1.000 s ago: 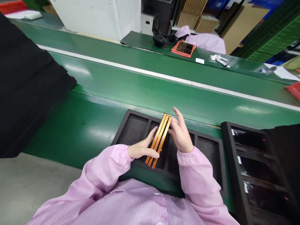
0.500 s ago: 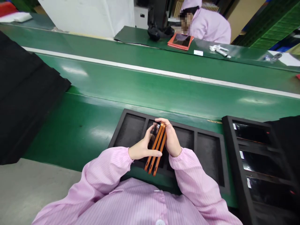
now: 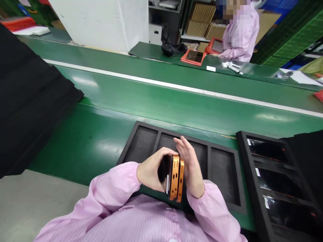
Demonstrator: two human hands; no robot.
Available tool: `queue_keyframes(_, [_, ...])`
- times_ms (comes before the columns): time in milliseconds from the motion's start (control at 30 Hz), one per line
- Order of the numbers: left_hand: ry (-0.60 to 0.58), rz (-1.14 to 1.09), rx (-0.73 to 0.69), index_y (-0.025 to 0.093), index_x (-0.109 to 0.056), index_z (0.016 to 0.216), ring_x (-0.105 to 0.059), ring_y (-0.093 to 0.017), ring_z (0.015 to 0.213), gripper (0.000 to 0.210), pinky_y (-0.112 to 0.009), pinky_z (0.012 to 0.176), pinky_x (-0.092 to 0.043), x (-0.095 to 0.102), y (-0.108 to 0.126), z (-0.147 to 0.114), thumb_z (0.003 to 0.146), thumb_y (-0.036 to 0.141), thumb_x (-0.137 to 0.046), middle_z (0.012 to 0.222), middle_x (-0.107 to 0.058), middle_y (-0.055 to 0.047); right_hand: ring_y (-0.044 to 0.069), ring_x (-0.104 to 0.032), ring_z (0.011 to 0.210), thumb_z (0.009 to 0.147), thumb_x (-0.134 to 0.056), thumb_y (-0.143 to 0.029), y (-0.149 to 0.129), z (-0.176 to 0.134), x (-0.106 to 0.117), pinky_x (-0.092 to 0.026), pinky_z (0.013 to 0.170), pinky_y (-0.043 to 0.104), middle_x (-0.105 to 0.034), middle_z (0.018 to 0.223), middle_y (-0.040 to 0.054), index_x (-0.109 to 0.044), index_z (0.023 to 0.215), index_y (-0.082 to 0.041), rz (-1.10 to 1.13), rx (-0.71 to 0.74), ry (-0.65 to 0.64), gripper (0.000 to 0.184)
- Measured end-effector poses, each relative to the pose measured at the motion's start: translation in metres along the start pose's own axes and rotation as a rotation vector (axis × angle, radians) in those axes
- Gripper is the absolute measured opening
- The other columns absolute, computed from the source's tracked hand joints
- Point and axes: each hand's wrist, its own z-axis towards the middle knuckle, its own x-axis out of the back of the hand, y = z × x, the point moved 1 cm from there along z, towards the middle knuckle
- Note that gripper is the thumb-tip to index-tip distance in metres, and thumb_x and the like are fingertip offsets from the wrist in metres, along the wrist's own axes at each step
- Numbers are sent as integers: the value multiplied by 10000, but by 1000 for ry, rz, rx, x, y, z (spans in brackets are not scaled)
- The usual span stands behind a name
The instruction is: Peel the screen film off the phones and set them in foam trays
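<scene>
Orange-edged phones (image 3: 174, 183) sit between the hands (image 3: 150, 169), gripped by the left.

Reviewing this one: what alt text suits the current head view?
A person's left hand grips a stack of orange-edged phones, the open right hand alongside, at a green bench with a compartmented black tray. A second black tray at the frame's right holds dark-screened phones; across the bench is a co-worker in pink.
</scene>
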Motion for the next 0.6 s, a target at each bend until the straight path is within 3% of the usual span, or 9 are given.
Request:
queue_keyframes(133, [-50,117,-229,211,-388,1352,-548,-339,1164,835,-497,1008,-451,4,0,1,639,312,-810,1217,-546,-171,236,-530,1251,973,-410,-506,6,-21,18,-488,1031,424,-532,1342,108,-423,1395,-278,22,-248,93,480])
queue_keyframes(200, [-42,120,-245,208,-379,1364,-554,-334,1167,828,-499,1007,-459,5,-2,1,660,311,-802,1211,-555,-173,232,-623,1068,934,-456,-575,11,-30,22,-570,872,395,-586,1229,121,-473,1340,-252,56,-445,35,519])
queue_keyframes(300, [-46,148,-240,201,-369,1375,-557,-330,1183,815,-506,1023,-452,2,-4,0,690,332,-792,1222,-562,-185,223,-655,913,909,-425,-664,17,-40,17,-587,761,394,-622,1131,130,-493,1327,-212,249,-698,-119,620])
queue_keyframes(433, [-176,342,-314,179,-348,1406,-537,-313,1237,690,-521,1101,-380,-4,-3,-4,805,289,-668,1253,-582,-199,234,-665,933,863,-469,-706,19,-41,4,-581,770,389,-666,1014,101,-578,1247,-215,632,-675,-184,633])
queue_keyframes(600, [-422,565,-325,221,-411,1420,-467,-266,1333,498,-490,1171,-311,2,4,-9,934,175,-509,1319,-594,-136,214,-677,801,765,-606,-689,21,-34,-4,-585,752,351,-664,766,68,-678,902,-187,725,-775,-147,525])
